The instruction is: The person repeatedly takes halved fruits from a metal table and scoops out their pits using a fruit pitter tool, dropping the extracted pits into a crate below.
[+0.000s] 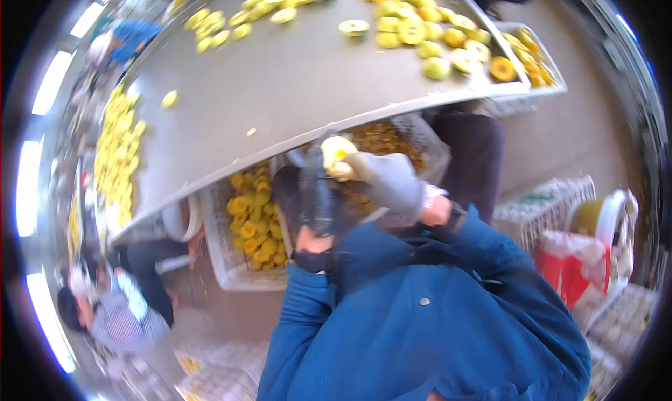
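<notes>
My left hand (318,199), in a dark glove, is wrapped against the side of a pale yellow peach half (337,151) with an orange hollow. My right hand (394,182), in a light grey glove, reaches in from the other side, its closed fingertips at the lower edge of the peach half. Anything inside those fingers is hidden and blurred. Both hands are just off the near edge of the metal table (231,93), above a crate of brownish yellow scraps (381,136).
A white crate of yellow peach halves (255,226) stands below left. Cut peaches (413,30) and slices (117,145) lie on the table. Another fruit crate (535,61) is at far right. A red container (570,264) and baskets stand on the right. A seated person (129,317) is at left.
</notes>
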Demonstrator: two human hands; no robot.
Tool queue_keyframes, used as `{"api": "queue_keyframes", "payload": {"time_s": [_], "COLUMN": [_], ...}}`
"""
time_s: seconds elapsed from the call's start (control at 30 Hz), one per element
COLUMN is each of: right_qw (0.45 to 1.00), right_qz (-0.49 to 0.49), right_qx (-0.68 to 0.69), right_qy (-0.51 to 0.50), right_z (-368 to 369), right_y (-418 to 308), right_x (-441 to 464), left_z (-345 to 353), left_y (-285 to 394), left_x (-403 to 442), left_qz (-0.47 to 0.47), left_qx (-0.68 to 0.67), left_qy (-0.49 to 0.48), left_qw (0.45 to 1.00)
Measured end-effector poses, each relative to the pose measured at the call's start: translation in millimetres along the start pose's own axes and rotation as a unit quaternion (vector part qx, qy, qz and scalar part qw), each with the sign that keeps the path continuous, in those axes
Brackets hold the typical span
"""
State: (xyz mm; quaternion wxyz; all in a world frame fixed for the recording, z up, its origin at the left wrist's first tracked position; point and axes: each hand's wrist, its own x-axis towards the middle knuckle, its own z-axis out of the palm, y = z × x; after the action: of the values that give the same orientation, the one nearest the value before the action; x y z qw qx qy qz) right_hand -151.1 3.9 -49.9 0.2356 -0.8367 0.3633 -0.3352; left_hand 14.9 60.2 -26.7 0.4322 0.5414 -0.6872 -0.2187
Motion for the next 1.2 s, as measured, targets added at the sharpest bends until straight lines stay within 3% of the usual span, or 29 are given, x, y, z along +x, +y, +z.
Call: {"api": "queue_keyframes", "payload": {"time_s": [0.07, 0.1, 0.2, 0.3, 0.4, 0.43, 0.47, 0.53, 0.57, 0.6, 0.67, 0.7, 0.8, 0.87, 1.03, 1.13, 1.2], "right_qw": [0.999, 0.998, 0.995, 0.950, 0.777, 0.786, 0.833, 0.911, 0.976, 0.974, 0.964, 0.961, 0.943, 0.943, 0.917, 0.912, 0.914], "right_qz": [0.004, 0.014, -0.037, 0.147, 0.414, 0.418, 0.389, 0.333, 0.208, 0.217, 0.253, 0.267, 0.321, 0.315, 0.376, 0.383, 0.378], "right_qx": [0.008, 0.005, -0.022, 0.274, 0.459, 0.440, 0.382, 0.240, 0.058, -0.036, -0.028, 0.002, 0.048, 0.060, 0.094, 0.088, 0.118], "right_qy": [-0.040, -0.067, -0.091, -0.041, -0.117, -0.115, -0.095, -0.032, -0.037, -0.053, -0.077, -0.072, -0.078, -0.091, -0.097, -0.114, -0.083], "right_z": [-8, -2, 5, 25, -1, -2, 4, 15, 18, 20, 24, 24, 21, 22, 15, 7, -7], "right_y": [-13, -9, -2, -13, -12, -2, 9, 45, 73, 84, 99, 100, 96, 103, 105, 105, 101], "right_x": [0, -4, -10, -12, -2, -6, -12, -34, -49, -58, -75, -79, -82, -85, -79, -78, -69], "left_z": [4, 9, 18, 8, -25, -44, -66, -121, -140, -150, -132, -119, -52, 5, 129, 153, 147], "left_y": [-4, -8, -16, -31, -62, -79, -102, -153, -161, -149, -83, -76, -96, -122, -167, -212, -189], "left_x": [-11, -10, -7, -12, -27, -34, -44, -60, -50, -28, 46, 80, 180, 248, 359, 376, 356], "left_qz": [-0.018, -0.057, -0.165, -0.212, -0.225, -0.215, -0.185, -0.097, -0.082, -0.070, -0.081, -0.006, 0.131, 0.174, 0.109, 0.067, 0.084], "left_qx": [-0.044, -0.140, -0.370, -0.417, -0.299, -0.200, -0.055, 0.230, 0.279, 0.301, 0.262, 0.268, 0.269, 0.275, 0.351, 0.253, 0.222], "left_qy": [0.016, 0.033, 0.107, 0.163, 0.201, 0.208, 0.202, 0.174, 0.171, 0.171, 0.157, 0.124, 0.036, -0.015, -0.070, -0.165, -0.138], "left_qw": [0.999, 0.988, 0.908, 0.869, 0.905, 0.933, 0.960, 0.953, 0.941, 0.935, 0.949, 0.956, 0.954, 0.945, 0.927, 0.951, 0.962]}}
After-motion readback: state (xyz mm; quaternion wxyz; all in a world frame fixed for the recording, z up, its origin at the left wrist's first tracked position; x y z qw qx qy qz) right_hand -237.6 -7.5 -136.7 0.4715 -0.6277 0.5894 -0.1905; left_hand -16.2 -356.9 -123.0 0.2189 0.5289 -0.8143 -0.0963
